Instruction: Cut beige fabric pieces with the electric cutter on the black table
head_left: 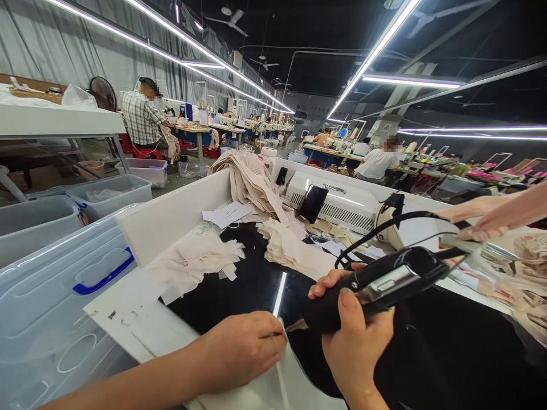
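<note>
Your right hand [354,341] grips a black corded hand tool [384,282] over the black worktop [252,285]. Your left hand [241,347], curled narrow, pins a white strip [280,370] at the worktop's near edge. Stacks of beige fabric pieces [290,245] lie on the worktop beyond the tool, apparently still to handle.

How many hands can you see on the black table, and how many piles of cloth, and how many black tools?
Person's own hands: 2, left hand and right hand
Another person's hand: 1
Black corded tool: 1
Beige cloth piles: 3, near, middle, far
Total: 7
</note>
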Action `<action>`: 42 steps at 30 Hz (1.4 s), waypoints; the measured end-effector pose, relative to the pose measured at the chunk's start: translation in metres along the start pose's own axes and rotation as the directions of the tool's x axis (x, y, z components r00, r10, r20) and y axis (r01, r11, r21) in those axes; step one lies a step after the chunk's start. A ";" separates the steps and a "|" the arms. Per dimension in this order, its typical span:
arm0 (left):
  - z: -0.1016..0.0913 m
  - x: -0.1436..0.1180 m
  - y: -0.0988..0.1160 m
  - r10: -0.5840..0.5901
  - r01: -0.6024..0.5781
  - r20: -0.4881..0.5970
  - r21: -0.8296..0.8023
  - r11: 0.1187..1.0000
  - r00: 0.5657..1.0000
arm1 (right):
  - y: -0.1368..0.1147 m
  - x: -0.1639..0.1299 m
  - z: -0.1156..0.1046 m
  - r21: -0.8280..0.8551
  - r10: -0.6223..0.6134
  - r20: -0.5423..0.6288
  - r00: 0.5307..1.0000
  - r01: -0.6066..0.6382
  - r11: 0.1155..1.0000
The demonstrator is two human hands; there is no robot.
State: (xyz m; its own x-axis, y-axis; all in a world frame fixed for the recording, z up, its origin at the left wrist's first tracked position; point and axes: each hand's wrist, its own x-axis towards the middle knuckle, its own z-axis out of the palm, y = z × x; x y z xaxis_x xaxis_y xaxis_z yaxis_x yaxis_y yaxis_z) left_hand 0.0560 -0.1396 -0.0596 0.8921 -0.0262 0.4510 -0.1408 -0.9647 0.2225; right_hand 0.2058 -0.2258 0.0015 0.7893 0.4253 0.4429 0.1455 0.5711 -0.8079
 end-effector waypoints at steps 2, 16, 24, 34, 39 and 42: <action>0.000 0.000 0.000 -0.004 0.004 -0.002 -0.011 1.000 1.000 | 0.001 -0.001 0.001 -0.010 -0.005 0.001 1.000 0.005 1.000; 0.001 -0.001 0.000 0.010 -0.011 -0.026 -0.005 1.000 1.000 | 0.002 -0.004 -0.002 -0.034 -0.031 0.030 0.999 0.032 0.999; 0.001 -0.005 0.000 0.029 -0.027 -0.055 0.027 0.999 0.998 | -0.010 -0.003 -0.006 0.000 -0.049 -0.017 0.999 0.049 0.999; -0.001 -0.004 -0.001 0.052 -0.049 -0.050 0.064 0.997 0.997 | -0.006 -0.012 -0.006 -0.027 -0.024 -0.009 1.000 0.024 0.999; -0.001 -0.006 -0.001 0.059 -0.054 -0.063 0.080 0.995 0.996 | -0.009 -0.011 -0.010 -0.058 -0.028 -0.008 1.000 0.028 0.998; -0.002 -0.006 -0.002 0.056 -0.053 -0.042 0.078 0.996 0.998 | -0.017 -0.010 -0.012 -0.026 -0.041 -0.040 0.998 0.040 0.999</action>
State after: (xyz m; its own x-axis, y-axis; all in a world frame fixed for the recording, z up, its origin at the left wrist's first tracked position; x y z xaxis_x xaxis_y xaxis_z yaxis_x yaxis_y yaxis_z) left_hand 0.0502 -0.1371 -0.0610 0.8640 -0.0696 0.4986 -0.1540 -0.9795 0.1302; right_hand 0.2032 -0.2480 0.0060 0.8056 0.3731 0.4602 0.1928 0.5694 -0.7992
